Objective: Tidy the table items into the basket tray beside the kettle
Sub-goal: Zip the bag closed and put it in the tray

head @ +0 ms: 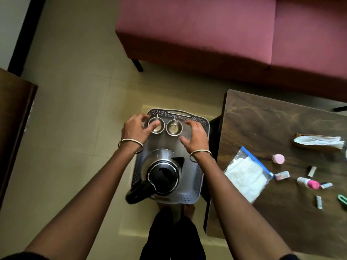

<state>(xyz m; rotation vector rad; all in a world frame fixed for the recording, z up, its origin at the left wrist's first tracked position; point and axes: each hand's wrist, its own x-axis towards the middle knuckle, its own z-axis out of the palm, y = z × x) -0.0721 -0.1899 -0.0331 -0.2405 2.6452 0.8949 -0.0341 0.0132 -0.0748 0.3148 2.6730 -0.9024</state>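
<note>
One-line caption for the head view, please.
Both hands, left hand and right hand, hover over steel cups in the basket tray holding the kettle.

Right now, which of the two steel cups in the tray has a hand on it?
The left steel cup: the left hand has fingers over its rim. The right steel cup sits untouched beside the right hand.
</note>
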